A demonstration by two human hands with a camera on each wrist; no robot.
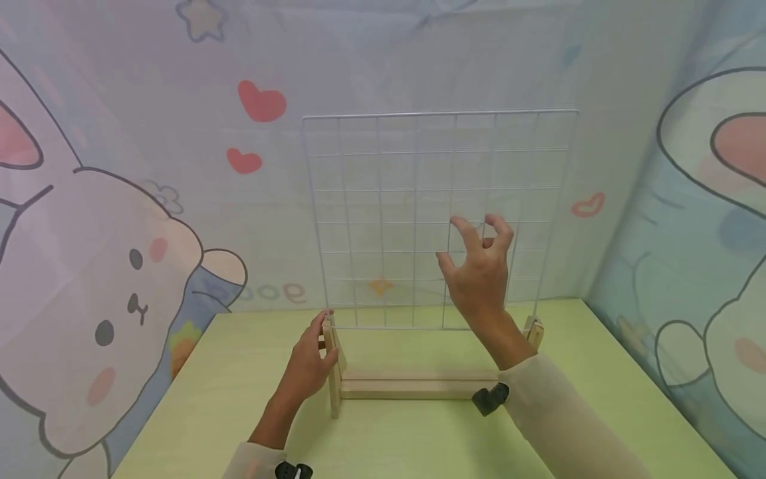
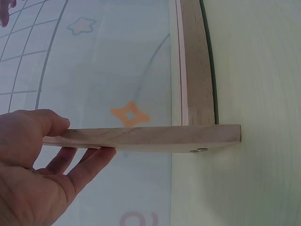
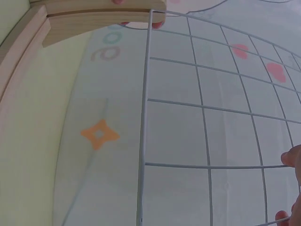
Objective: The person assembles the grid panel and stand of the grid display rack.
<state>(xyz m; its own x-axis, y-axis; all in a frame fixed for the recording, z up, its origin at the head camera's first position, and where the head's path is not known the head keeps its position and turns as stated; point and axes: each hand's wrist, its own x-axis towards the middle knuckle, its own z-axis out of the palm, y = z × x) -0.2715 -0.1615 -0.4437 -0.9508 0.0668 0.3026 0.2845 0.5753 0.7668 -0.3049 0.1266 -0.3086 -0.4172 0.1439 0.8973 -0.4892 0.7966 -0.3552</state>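
Note:
A white wire grid panel stands upright above a wooden stand, its lower corners at the tops of two end pieces. My right hand grips the panel right of its middle, with bent, spread fingers at the wires. In the right wrist view, fingertips show at the wires on the right edge. The left hand holds the upper part of the left wooden end piece. Its thumb lies on one face and its fingers on the other in the left wrist view. A wooden crossbar joins the stand's ends low down.
The right end piece is partly hidden behind the right forearm. The stand rests on a pale yellow-green table. Behind the table hangs a printed cloth with hearts and a cartoon rabbit, and another printed cloth borders the right side.

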